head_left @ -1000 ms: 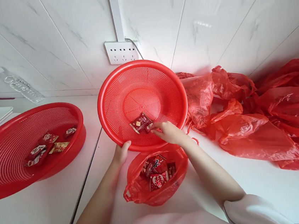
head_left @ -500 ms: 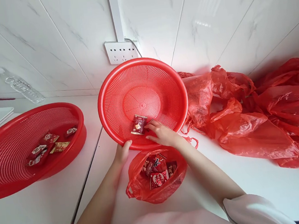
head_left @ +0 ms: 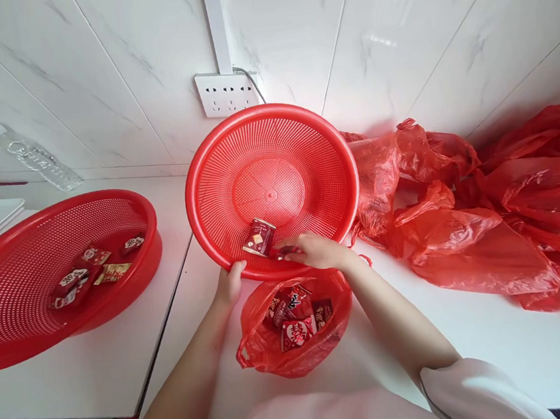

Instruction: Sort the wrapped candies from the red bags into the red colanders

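Note:
A round red plastic basket (head_left: 208, 197) is tipped toward me at the middle of the table. My left hand (head_left: 231, 282) grips its near rim, thumb over the edge. Inside the basket, my right hand (head_left: 314, 251) has its fingers closed on a small dark red candy packet (head_left: 284, 251), mostly covered by the fingers. A dark red wrapped packet (head_left: 259, 237) with a gold end lies just left of those fingertips. Below the rim, an open red plastic bag (head_left: 268, 360) contains several red candy packets (head_left: 297, 333).
At left stands another red basket (head_left: 13, 291) with several packets in it. Red plastic bags (head_left: 468, 243) are heaped at right. A clear bottle (head_left: 42, 158) lies by the tiled wall, and a socket strip (head_left: 226, 94) is behind the middle basket.
My right hand's fingers have curled and closed on a small packet in the basket. The basket has shifted slightly right; my left hand stays at its rim.

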Demonstrator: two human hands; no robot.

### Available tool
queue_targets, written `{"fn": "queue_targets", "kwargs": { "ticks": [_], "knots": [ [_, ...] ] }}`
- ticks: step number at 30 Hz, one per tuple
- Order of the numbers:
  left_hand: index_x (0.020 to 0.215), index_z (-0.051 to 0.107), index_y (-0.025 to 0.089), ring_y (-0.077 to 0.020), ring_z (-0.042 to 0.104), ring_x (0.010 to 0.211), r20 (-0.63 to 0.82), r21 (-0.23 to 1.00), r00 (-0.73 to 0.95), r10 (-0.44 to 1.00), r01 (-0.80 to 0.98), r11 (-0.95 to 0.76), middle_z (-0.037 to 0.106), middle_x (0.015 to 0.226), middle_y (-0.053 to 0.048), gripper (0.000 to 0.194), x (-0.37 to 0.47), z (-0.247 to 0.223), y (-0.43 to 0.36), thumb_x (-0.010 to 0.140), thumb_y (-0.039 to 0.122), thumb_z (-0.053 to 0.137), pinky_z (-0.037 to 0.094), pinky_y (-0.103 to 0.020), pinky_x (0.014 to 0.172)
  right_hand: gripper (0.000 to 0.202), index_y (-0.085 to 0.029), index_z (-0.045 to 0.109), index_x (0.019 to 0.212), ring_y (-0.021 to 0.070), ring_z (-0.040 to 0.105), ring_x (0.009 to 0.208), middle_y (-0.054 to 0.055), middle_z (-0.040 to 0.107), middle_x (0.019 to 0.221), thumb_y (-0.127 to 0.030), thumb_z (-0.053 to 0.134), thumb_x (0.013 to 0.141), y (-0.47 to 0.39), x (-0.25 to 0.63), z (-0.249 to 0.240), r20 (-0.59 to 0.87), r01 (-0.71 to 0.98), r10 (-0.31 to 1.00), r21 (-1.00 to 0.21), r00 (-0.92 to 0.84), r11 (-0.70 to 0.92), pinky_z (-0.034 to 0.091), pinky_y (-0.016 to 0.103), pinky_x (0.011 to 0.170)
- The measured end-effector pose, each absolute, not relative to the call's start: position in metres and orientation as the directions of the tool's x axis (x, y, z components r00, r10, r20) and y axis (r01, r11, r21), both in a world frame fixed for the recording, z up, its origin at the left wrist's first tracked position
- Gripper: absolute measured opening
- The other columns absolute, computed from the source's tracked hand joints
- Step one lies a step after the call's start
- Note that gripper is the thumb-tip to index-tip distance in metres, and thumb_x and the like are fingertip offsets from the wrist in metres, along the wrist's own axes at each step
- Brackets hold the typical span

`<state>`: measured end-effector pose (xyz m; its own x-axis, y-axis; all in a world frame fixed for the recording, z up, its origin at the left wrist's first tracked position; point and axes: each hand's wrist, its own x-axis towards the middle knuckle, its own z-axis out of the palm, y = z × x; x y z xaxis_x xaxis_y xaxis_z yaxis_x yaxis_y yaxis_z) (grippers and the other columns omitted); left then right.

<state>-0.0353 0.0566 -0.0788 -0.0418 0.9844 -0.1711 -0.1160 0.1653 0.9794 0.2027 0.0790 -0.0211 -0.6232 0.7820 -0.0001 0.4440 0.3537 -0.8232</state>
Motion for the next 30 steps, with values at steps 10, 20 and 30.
{"fn": "queue_targets", "kwargs": {
  "ticks": [10,20,30],
  "knots": [
    [0.092,0.067,0.018,-0.0243,0.063,0.092,-0.158,0.982,-0.020,0.987,-0.110,0.155,0.069,0.096,-0.004,0.025,-0.034,-0.075,0.055,0.073,0.032,0.059,0.050,-0.034,0.082,0.040,-0.017,0.065,0.110,0.0136,0.069,0.067,0.003,0.071,0.086,-0.033,0.074,0.075,0.083,0.219,-0.003,-0.136,-0.123,0.866,-0.967,-0.482,-0.221,0.061,0.029,0.067],
    [0.105,0.067,0.013,-0.0302,0.061,0.108,-0.088,0.991,-0.017,0.996,-0.098,0.086,0.069,0.111,-0.010,0.040,-0.031,-0.070,0.055,0.073,0.035,0.060,0.047,-0.041,0.095,0.028,-0.020,0.069,0.103,0.0180,0.067,0.092,0.005,0.072,0.098,-0.042,0.055,0.091,0.066,0.202,0.004,0.129,0.279,0.837,-0.907,-0.531,0.317,0.051,0.034,0.088],
    [0.104,0.069,0.016,-0.0297,0.060,0.113,-0.110,0.989,0.090,0.990,-0.091,0.118,0.068,0.117,-0.009,0.035,-0.030,-0.074,0.052,0.075,0.033,0.059,0.048,-0.039,0.094,0.086,-0.020,0.029,0.150,0.0307,0.042,0.134,0.015,0.042,0.147,-0.061,0.060,0.081,0.068,0.172,-0.038,0.045,0.486,0.784,-0.762,-0.620,0.428,0.034,0.047,0.111]
  ]
}}
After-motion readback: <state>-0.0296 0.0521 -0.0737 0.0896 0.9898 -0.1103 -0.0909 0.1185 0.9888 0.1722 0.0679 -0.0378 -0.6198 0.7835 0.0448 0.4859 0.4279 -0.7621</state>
